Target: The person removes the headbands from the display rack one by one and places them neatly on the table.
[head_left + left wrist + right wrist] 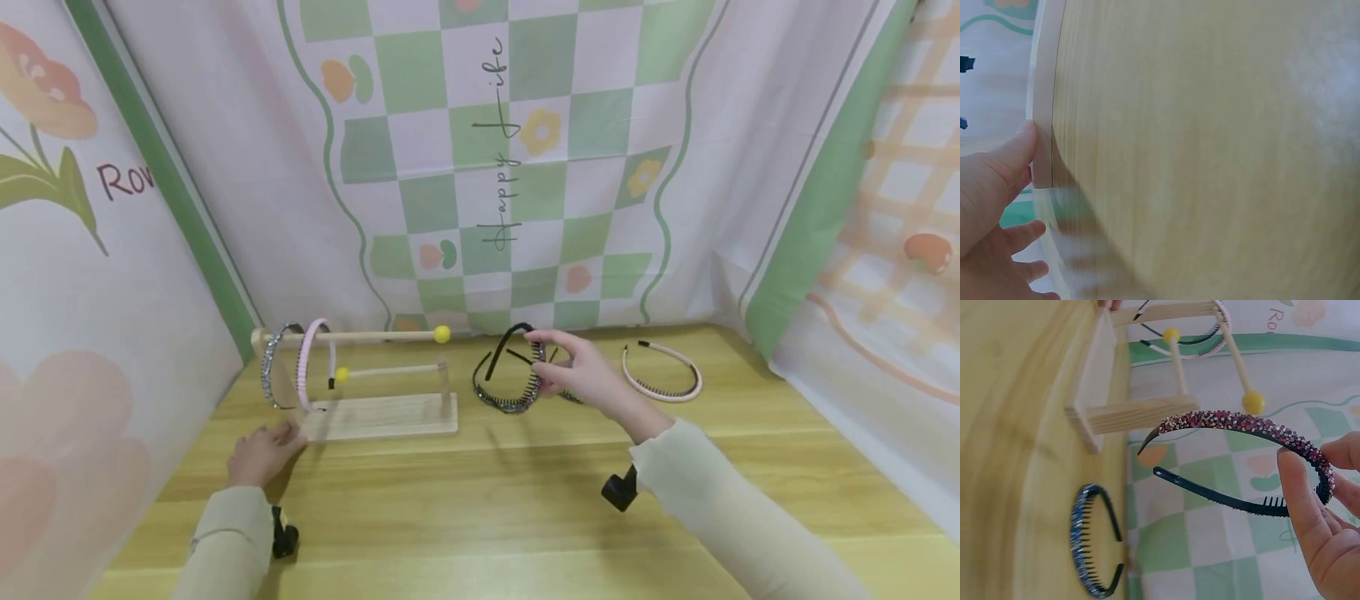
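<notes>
My right hand (581,375) pinches a headband (1241,422) between thumb and fingers near the middle of its arc. Dark red glitter covers its outside, there are black teeth inside, and both ends point toward the stand. At the left, my left hand (258,454) grips the near left corner of a wooden headband stand (382,421), thumb against the base's edge and the other fingers spread. A silver glitter headband (268,371) and a pink headband (303,367) hang on the stand's upper bar, which ends in a yellow ball (442,334).
A blue glitter headband (1079,534) lies on the table, partly hidden behind my right hand in the head view. Farther right lies a light pink headband (693,387). The stand's lower bar (393,371) carries another yellow ball. A patterned curtain (420,150) hangs behind the table.
</notes>
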`<action>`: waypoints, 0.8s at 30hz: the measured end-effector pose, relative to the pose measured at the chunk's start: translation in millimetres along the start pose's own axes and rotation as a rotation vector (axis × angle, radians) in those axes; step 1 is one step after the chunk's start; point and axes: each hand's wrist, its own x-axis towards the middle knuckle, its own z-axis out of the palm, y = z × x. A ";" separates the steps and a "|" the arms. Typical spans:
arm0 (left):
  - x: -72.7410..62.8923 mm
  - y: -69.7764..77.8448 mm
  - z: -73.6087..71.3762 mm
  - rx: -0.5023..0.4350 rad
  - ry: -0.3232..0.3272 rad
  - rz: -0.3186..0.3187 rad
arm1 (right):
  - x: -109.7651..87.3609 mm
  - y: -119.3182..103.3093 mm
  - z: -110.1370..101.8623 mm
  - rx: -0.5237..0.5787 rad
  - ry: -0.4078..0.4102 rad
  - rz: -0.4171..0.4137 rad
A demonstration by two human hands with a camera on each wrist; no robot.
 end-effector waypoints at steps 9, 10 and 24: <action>1.3 -2.0 0.8 -0.010 0.003 -0.005 | -16.7 26.2 5.8 -0.026 -0.029 -0.024; 1.5 -2.3 1.0 -0.012 0.005 -0.004 | -18.3 29.2 6.5 -0.029 -0.039 -0.030; 2.6 -3.4 2.4 -0.012 0.003 0.004 | -31.5 61.3 7.3 -0.141 -0.030 -0.079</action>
